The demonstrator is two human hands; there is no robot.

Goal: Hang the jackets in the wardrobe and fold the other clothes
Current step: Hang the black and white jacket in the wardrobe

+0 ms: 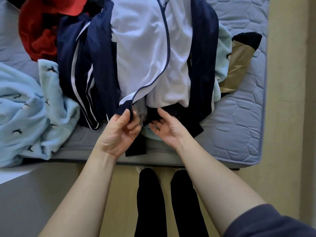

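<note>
The clothes are borne by a quilted blue-grey mattress. One white jacket with navy sleeves and a navy zip is laid open on top of the pile, with its hem at the near edge. The lower zip end of one front panel is pinched between thumb and fingers of the left hand. Just beside that grip, the right hand is held slack at the navy hem, nothing grasped. Left of the grip, one navy garment with white stripes and one light-blue bird-print fleece are seen, and beyond them one red garment. Well right of the grip, one tan and black garment is laid.
</note>
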